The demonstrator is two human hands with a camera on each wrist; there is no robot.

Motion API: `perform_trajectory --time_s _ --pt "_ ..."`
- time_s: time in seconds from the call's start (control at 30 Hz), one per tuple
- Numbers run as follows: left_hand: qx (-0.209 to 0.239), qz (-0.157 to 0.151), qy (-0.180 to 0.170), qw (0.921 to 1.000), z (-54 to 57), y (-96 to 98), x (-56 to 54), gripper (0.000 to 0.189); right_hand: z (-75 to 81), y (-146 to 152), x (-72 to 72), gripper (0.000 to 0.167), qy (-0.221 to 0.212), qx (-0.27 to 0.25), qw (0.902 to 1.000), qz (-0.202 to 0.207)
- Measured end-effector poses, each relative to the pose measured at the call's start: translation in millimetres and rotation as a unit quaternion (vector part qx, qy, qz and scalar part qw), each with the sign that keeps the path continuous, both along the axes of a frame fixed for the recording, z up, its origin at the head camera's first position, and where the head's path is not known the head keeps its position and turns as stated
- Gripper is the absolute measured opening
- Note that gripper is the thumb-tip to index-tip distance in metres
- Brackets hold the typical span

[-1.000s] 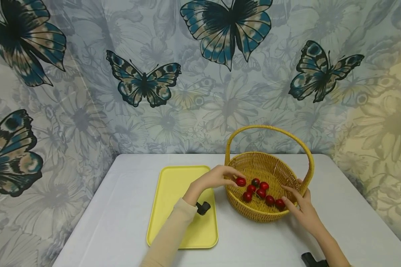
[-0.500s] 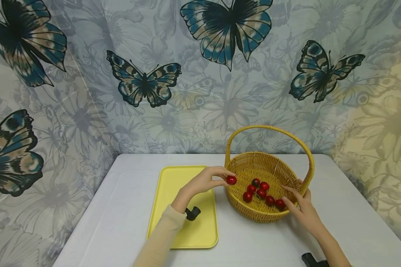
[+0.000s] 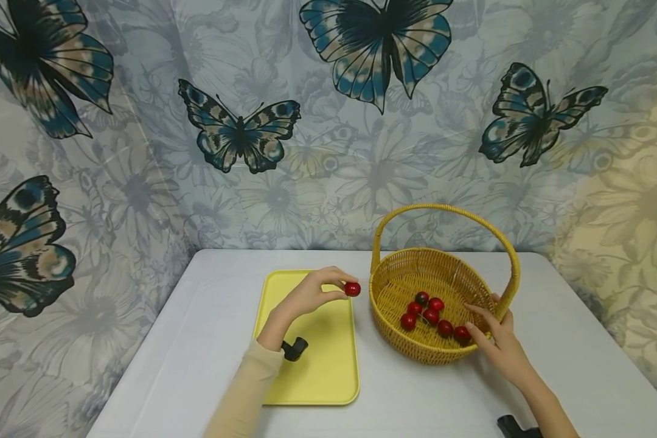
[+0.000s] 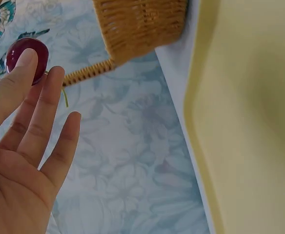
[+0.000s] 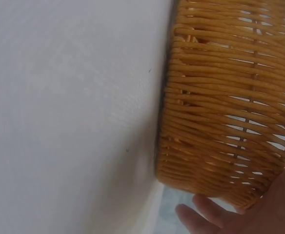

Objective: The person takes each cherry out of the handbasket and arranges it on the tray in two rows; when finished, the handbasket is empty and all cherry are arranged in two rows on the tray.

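In the head view my left hand [image 3: 313, 293] pinches a dark red cherry [image 3: 352, 289] between thumb and fingertips, above the right side of a yellow tray [image 3: 328, 377]. The left wrist view shows the held cherry [image 4: 27, 58] close up, a thin green stem hanging from it and the other fingers spread. A yellow wicker basket [image 3: 396, 340] stands to the right, with several more cherries [image 3: 431, 316] lying inside. My right hand [image 3: 500, 347] holds this basket at its right rim beside the handle's foot, some fingers reaching over the rim and others along the outer wall.
The basket's tall arched handle [image 3: 438, 208] rises over its opening. Both tray and basket rest on a white-covered table [image 3: 186, 340]. Behind it hangs a butterfly-patterned cloth [image 3: 328, 201]. Black camera mounts [image 3: 295, 349] sit at the wrists.
My left hand has carried the cherry out of the basket, leftward over its rim to above the tray side. The right hand stays at the basket's rim. The head view has shifted slightly.
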State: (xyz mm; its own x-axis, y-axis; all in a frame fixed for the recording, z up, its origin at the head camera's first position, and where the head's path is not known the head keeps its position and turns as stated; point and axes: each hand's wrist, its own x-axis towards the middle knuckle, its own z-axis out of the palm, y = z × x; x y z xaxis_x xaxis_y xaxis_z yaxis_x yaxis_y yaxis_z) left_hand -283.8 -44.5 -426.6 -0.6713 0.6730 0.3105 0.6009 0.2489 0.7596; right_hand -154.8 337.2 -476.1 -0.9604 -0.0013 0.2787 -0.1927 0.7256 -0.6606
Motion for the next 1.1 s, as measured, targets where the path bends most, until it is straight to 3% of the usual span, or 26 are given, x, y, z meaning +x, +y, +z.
perform_trajectory --time_s 0.33,0.63,1.1 --pt "-0.017 0.033 -0.009 0.9993 -9.8 -41.3 -3.0 0.036 1.0 1.4 1.3 0.043 -0.006 0.004 1.0 -0.001" --pt "-0.024 0.055 -0.026 0.9979 -28.5 -73.8 -10.2 0.034 -1.7 2.0 1.1 0.041 0.008 0.004 0.9999 0.005" --pt "-0.11 0.089 -0.014 0.9899 -45.2 -108.6 -13.8 0.03 -3.1 1.0 -0.3 0.04 0.012 -0.001 0.9999 0.009"
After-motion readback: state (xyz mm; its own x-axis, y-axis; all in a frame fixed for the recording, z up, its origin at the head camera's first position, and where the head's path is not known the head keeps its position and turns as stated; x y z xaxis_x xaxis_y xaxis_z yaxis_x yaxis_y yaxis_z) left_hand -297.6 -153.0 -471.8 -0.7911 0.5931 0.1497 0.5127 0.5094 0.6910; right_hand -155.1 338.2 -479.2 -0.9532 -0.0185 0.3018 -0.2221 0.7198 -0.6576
